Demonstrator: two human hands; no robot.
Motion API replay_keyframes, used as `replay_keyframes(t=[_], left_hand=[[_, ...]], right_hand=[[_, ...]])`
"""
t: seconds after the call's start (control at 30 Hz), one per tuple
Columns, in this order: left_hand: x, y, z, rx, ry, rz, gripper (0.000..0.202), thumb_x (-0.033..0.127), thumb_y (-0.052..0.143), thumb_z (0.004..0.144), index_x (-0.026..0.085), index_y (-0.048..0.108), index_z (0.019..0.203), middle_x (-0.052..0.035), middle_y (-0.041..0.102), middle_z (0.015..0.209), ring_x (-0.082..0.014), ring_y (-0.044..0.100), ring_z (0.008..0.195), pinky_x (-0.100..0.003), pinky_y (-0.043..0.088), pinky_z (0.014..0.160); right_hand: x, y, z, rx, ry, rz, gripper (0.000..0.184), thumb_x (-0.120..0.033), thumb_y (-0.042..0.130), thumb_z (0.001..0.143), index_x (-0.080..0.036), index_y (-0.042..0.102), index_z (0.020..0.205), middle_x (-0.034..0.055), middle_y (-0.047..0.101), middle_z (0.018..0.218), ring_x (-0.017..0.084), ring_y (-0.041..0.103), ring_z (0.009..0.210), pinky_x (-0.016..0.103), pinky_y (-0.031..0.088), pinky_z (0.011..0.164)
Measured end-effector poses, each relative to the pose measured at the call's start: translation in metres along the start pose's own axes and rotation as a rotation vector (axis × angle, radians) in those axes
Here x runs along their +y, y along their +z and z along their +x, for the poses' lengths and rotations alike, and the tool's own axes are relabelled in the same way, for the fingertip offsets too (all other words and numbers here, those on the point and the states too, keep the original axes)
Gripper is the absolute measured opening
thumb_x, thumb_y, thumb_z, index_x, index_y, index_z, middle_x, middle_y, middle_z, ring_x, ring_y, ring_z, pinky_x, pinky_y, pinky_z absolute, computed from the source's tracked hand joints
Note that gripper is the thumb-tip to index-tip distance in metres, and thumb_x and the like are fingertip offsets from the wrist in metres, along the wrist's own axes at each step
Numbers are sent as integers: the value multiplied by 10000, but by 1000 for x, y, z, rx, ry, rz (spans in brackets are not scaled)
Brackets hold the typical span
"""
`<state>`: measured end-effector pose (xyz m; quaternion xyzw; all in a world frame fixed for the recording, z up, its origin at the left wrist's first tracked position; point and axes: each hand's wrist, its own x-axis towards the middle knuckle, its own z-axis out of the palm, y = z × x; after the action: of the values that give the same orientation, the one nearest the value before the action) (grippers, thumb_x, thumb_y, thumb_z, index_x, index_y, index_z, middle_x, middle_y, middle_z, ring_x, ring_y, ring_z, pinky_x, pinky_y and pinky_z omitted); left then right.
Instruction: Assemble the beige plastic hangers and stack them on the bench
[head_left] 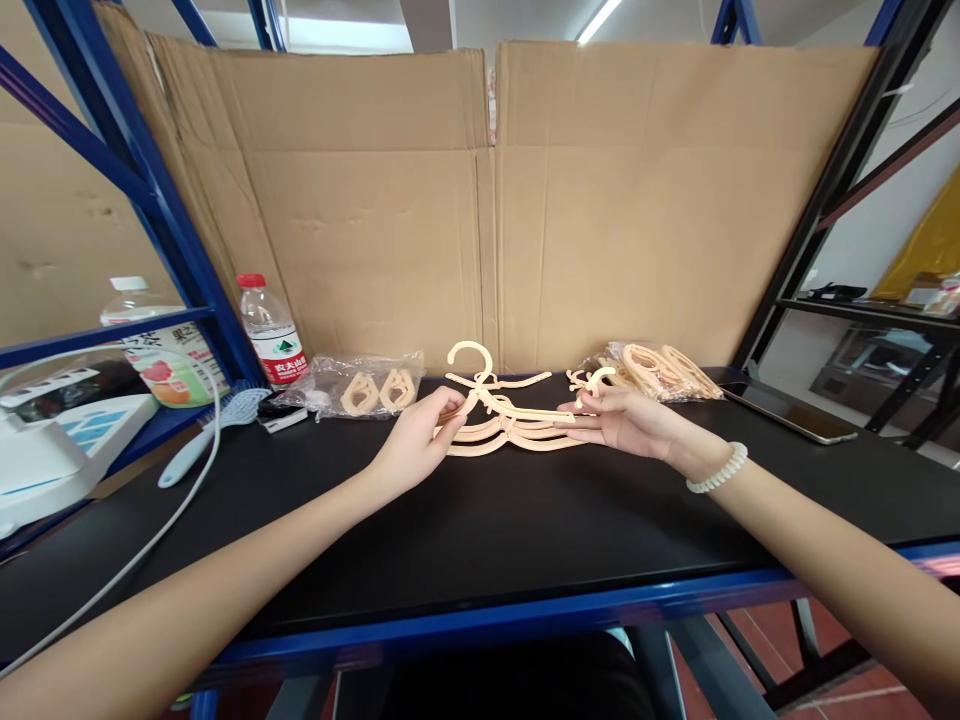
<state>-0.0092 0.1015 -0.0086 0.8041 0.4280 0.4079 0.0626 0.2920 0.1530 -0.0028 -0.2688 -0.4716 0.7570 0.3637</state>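
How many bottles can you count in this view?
2: a red-capped bottle beside the clear bag, and a white-capped bottle farther left, partly hidden by a blue bar. Others could be hidden.

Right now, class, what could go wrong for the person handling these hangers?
The held hanger might snag the other hangers, since they overlap in view. It could also twist or slip if the left hand loosens, as the grip of the right hand is unclear. The white cable runs near the left forearm and might catch.
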Motion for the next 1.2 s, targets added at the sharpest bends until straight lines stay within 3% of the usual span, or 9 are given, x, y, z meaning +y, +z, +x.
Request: replay_keyframes(t=[0.17, 0.37, 0.57, 0.8, 1.0, 1.2], left_hand=[[2, 1, -1, -1, 10, -11, 117, 297, 459, 927, 191, 507, 918, -31, 590, 854, -178, 595, 803, -310, 495, 726], [5, 1, -1, 8, 24, -2, 109, 284, 457, 927, 189, 507, 911, -32, 587, 851, -176, 597, 798, -302, 491, 725], [4, 0, -1, 9, 40, 22, 80, 234, 452, 919, 187, 515, 907, -35, 579, 855, -172, 582, 793, -299, 477, 731], [6, 3, -4, 8, 62, 35, 66, 189, 421, 918, 196, 483, 897, -24, 542, 839, -161, 541, 780, -277, 438, 725], [6, 4, -5, -9, 38, 42, 75, 157, 413, 907, 197, 463, 867, -5, 507, 796, -144, 490, 716, -256, 391, 663], [9, 6, -6, 1, -3, 19, 84, 158, 415, 899, 202, 457, 841, 16, 464, 732, -134, 433, 642, -245, 343, 593]], right_hand=[[-3, 1, -1, -32, 75, -14, 116, -152, 665, 824, -154, 573, 754, 73, 709, 831, 256, 676, 1016, 393, 466, 1021], [-3, 4, -4, -7, 112, -54, 91, -142, 618, 853, -144, 557, 785, 154, 721, 928, 256, 669, 1036, 367, 500, 980], [-1, 5, -3, 20, 73, -97, 203, -171, 745, 764, -166, 550, 708, 63, 693, 809, 261, 680, 1008, 338, 535, 941], [7, 2, -1, 34, 27, -127, 229, -162, 786, 709, -168, 557, 693, 45, 654, 795, 240, 695, 962, 277, 564, 891], [15, 10, -2, 113, -60, -165, 243, -167, 800, 685, -188, 559, 689, 17, 608, 752, 252, 701, 906, 362, 585, 896], [21, 10, 1, 150, -117, -185, 268, -147, 787, 687, -206, 527, 710, -2, 593, 743, 221, 703, 848, 350, 600, 867]])
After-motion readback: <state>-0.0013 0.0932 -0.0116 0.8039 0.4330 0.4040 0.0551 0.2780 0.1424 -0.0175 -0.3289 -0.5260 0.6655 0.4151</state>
